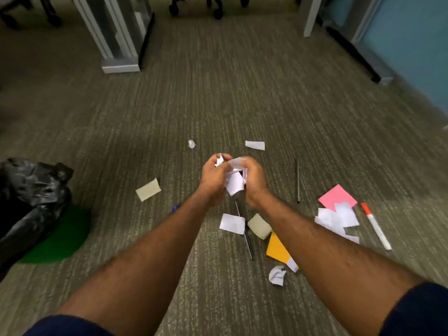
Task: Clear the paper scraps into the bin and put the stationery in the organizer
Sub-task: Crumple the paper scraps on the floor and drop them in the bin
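Both my hands are closed around one bundle of white paper scraps (pixel 234 180), held up over the carpet (pixel 218 93); my left hand (pixel 214 174) pinches a small crumpled bit at its fingertips and presses the bundle from the left, my right hand (pixel 253 180) wraps it from the right; so each grip is clamped on paper.

I judge the scraps to be nearly weightless, soft and easily crushed; they should compress into a wad but loose corners could slip out, so I would cup them from both sides and squeeze rather than pinch an edge.

They look like torn white sheets, folded and creased, with a flat piece hanging down between my wrists.

Plenty is left on the floor; a beige note (pixel 148 189) to the left, a white square (pixel 232 223) and another beige piece (pixel 259 226) just below my hands, an orange sheet (pixel 276 249), a crumpled ball (pixel 277 275), a pink note (pixel 335 196) with white scraps overlapping it; flat ones I would lift by an edge.

Stationery lies among them; a red-capped marker (pixel 375 226), a thin dark pen (pixel 297 181), another dark pen (pixel 247 238) partly under the papers; stiff and light, best taken mid-barrel.

A black bin bag (pixel 34 197) sits well to the left; I see no organizer.
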`<control>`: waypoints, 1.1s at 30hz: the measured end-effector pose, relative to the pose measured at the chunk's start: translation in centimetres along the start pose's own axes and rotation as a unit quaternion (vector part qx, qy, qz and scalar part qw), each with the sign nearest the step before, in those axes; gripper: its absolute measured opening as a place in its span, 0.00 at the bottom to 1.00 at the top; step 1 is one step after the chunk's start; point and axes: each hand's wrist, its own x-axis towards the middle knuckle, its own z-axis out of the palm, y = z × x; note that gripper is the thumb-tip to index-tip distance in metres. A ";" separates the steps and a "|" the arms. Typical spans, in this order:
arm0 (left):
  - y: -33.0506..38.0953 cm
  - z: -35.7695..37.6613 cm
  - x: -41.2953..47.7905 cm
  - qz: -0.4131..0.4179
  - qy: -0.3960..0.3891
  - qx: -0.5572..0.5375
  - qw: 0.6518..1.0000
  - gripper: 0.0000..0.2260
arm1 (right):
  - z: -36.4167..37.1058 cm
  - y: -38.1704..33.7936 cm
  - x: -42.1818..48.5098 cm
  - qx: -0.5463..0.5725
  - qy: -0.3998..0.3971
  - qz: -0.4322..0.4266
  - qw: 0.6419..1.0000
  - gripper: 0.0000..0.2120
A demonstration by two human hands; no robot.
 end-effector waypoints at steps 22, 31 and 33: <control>12.7 -21.3 -10.4 0.157 0.383 -0.115 0.903 0.07 | 29.4 3.7 -13.1 -0.091 -0.290 0.029 0.952 0.10; 17.8 -31.6 -14.5 0.078 0.337 -0.407 0.846 0.43 | 37.5 4.0 -14.5 -0.038 -0.340 0.283 0.896 0.30; 17.5 -32.3 -15.1 0.078 0.382 -0.383 0.837 0.48 | 37.4 4.1 -13.8 -0.057 -0.347 0.272 0.896 0.37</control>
